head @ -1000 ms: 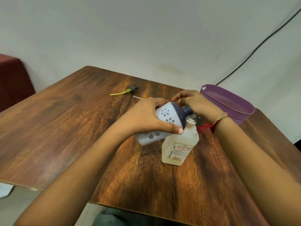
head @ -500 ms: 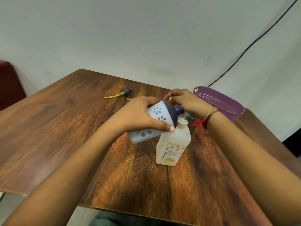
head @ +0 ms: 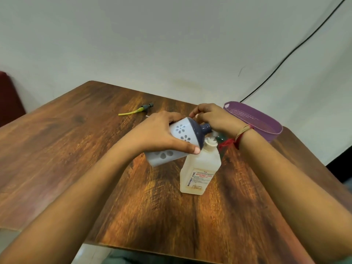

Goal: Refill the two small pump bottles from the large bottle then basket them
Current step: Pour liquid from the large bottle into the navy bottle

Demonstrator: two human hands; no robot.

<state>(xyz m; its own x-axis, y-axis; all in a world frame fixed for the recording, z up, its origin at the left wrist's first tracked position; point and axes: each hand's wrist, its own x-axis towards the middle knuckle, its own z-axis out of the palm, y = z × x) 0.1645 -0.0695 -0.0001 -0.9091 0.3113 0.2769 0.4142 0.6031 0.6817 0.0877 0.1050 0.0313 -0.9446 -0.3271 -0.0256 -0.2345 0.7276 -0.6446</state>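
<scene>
My left hand grips the flowered pump bottle, tilted over the table. My right hand curls round its dark neck (hiding the opening). The Biochek bottle stands upright just beneath, with the purple basket behind and a yellow-tubed pump head well apart.

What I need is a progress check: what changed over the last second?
Nothing visibly changed. The left hand still grips the tilted flower-print pump bottle, the right hand its top, by the large bottle; the purple basket stays put.
</scene>
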